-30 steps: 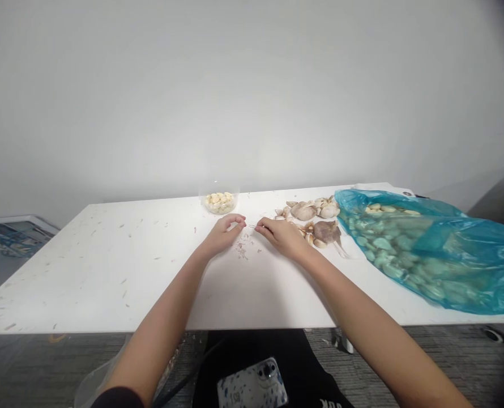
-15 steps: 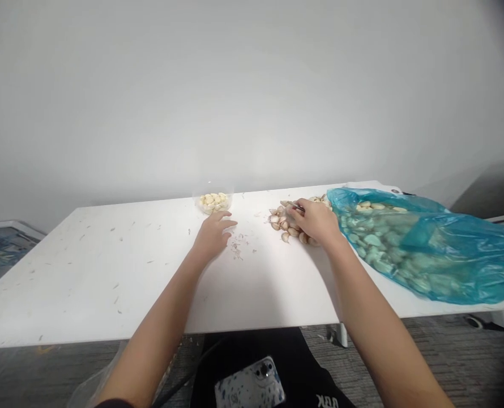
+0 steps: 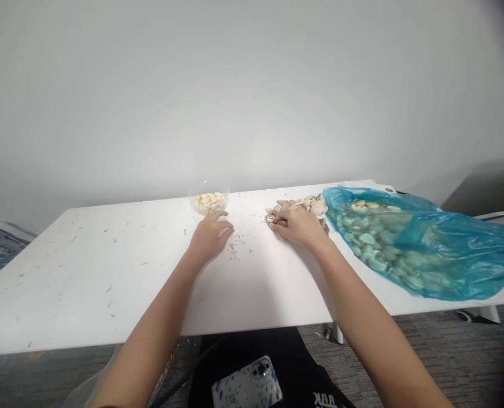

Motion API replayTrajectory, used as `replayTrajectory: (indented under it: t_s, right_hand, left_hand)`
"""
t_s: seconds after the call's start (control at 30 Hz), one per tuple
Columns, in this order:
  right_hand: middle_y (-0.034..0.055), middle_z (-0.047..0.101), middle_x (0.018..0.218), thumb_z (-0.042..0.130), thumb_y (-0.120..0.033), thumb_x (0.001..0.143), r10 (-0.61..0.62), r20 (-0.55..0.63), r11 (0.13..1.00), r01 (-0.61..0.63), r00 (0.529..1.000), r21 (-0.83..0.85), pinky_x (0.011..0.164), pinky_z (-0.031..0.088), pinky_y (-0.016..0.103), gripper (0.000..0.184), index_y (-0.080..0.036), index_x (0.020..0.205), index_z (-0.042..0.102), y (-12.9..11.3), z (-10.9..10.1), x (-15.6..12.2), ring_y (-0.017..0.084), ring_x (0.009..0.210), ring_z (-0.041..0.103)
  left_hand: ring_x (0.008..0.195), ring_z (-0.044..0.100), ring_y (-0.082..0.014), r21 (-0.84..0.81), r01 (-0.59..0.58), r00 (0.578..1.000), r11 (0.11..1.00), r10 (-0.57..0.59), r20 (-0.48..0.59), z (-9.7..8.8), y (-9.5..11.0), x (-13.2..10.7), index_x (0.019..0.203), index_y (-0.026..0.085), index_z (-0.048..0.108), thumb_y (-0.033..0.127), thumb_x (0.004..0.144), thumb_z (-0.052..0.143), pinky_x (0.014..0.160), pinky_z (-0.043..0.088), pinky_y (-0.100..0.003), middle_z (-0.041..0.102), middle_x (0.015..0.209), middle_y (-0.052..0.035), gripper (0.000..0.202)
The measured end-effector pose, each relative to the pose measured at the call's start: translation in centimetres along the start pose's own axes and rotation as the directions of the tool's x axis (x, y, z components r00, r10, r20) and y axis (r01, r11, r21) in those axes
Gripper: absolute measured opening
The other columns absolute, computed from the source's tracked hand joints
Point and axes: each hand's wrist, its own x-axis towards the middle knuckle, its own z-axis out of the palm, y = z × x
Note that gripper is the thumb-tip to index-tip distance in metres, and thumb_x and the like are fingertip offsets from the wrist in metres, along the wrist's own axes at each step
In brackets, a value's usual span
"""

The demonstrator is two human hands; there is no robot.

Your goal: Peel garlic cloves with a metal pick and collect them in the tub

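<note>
My left hand (image 3: pixel 210 236) rests over the white table with its fingers apart and nothing visible in them. Just beyond its fingertips stands a clear bowl (image 3: pixel 227 199) of peeled garlic cloves (image 3: pixel 210 200). My right hand (image 3: pixel 299 225) is closed on a small thin metal tool (image 3: pixel 280 219), whose exact kind I cannot make out. Its tip end lies at the left edge of a pile of unpeeled garlic cloves (image 3: pixel 317 205), which the hand partly covers. Whether a clove is also pinched in those fingers is hidden.
Garlic fills a blue plastic bag (image 3: pixel 447 238) lying on the right of the table, with pale cloves (image 3: pixel 373 205) at its mouth. Bits of skin (image 3: pixel 234 247) are scattered on the white tabletop (image 3: pixel 141 294). A phone (image 3: pixel 247 385) lies on my lap. A wall stands behind.
My right hand has moved left across the garlic pile, from its middle to its left edge, lower to the table. My left hand has barely moved. The view has shifted slightly.
</note>
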Motion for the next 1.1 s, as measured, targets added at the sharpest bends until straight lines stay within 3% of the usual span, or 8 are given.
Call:
replayTrajectory:
  t_s: [0.07,0.2,0.3,0.5,0.67,0.77,0.93,1.1]
  right_hand:
    - [0.005,0.062,0.084,0.057,-0.044,0.076,0.025,0.047,1.0,-0.024,0.999,-0.019,0.057,0.026,0.026,0.025,-0.021,0.083,0.062,-0.2,0.3,0.1,0.02,0.081,0.052]
    - [0.0086,0.062,0.084,0.05,-0.042,0.084,0.036,0.057,0.998,-0.033,0.998,-0.046,0.059,0.027,0.027,0.028,-0.018,0.089,0.063,-0.6,0.6,0.2,0.02,0.079,0.053]
    - [0.0079,0.061,0.08,0.045,-0.043,0.088,0.004,0.043,1.0,-0.003,0.999,-0.021,0.055,0.023,0.026,0.031,-0.017,0.087,0.063,-0.8,0.5,0.1,0.018,0.073,0.052]
    - [0.0008,0.053,0.065,0.049,-0.051,0.085,-0.198,-0.008,0.846,0.175,0.98,0.503,0.054,0.025,0.023,0.038,-0.016,0.081,0.064,-2.0,0.9,0.1,0.009,0.058,0.042]
    - [-0.003,0.039,0.053,0.055,-0.051,0.081,-0.264,-0.155,0.674,0.297,0.952,0.677,0.051,0.024,0.022,0.036,-0.016,0.084,0.066,-3.6,2.5,0.1,0.007,0.051,0.032]
    - [-0.0035,0.039,0.055,0.055,-0.049,0.083,-0.23,-0.243,0.646,0.334,0.942,0.686,0.052,0.026,0.021,0.035,-0.016,0.09,0.064,-3.8,2.9,-0.1,0.007,0.051,0.031]
    - [-0.0055,0.043,0.055,0.048,-0.042,0.087,-0.177,-0.218,0.772,0.273,0.96,0.574,0.053,0.028,0.021,0.031,-0.017,0.105,0.048,-3.4,1.9,-0.5,0.008,0.051,0.038]
    - [0.0,0.06,0.079,0.038,-0.039,0.092,-0.193,-0.22,0.891,0.265,0.956,0.369,0.056,0.029,0.023,0.023,-0.02,0.098,0.051,-3.3,1.3,-0.7,0.011,0.065,0.05]
  left_hand:
    - [0.106,0.053,-0.0221,0.0,0.012,1.0,1.0,-0.012,0.017,0.0,0.1,0.0,0.074,0.016,0.064,0.029,0.087,0.047,0.091,0.044,-0.039,0.058,0.114,-0.0071,0.026]
    - [0.121,0.042,-0.0222,0.004,-0.021,1.0,1.0,0.021,0.02,0.2,0.0,-0.1,0.108,0.017,0.06,0.005,0.083,0.033,0.098,0.038,-0.041,0.046,0.128,-0.01,0.039]
    - [0.116,0.045,-0.0222,0.001,-0.038,0.998,0.999,0.038,0.041,0.3,0.0,-0.1,0.115,0.018,0.057,0.008,0.082,0.04,0.097,0.039,-0.041,0.049,0.124,-0.0095,0.038]
    - [0.106,0.052,-0.019,-0.293,0.008,0.999,0.956,0.006,0.045,-0.2,1.5,0.0,0.116,0.018,0.056,0.033,0.084,0.054,0.095,0.04,-0.035,0.056,0.116,-0.0072,0.035]
    - [0.084,0.06,-0.0175,-0.673,0.38,0.921,0.634,-0.196,0.336,-0.4,2.8,0.4,0.105,0.013,0.058,0.041,0.081,0.058,0.076,0.048,-0.031,0.063,0.096,-0.0095,0.037]
    - [0.079,0.061,-0.0159,-0.804,0.444,0.896,0.396,-0.206,0.393,-0.5,3.0,0.6,0.099,0.01,0.058,0.038,0.078,0.062,0.079,0.048,-0.032,0.063,0.094,-0.0107,0.035]
    - [0.081,0.062,-0.0142,-0.859,0.497,0.832,0.121,-0.346,0.433,-0.7,2.8,1.0,0.098,0.011,0.06,0.033,0.074,0.068,0.09,0.045,-0.036,0.063,0.098,-0.0098,0.034]
    - [0.08,0.062,-0.0132,-0.838,0.546,0.764,0.007,-0.415,0.494,-1.2,2.9,1.2,0.098,0.01,0.061,0.027,0.075,0.067,0.088,0.045,-0.033,0.062,0.096,-0.0097,0.03]
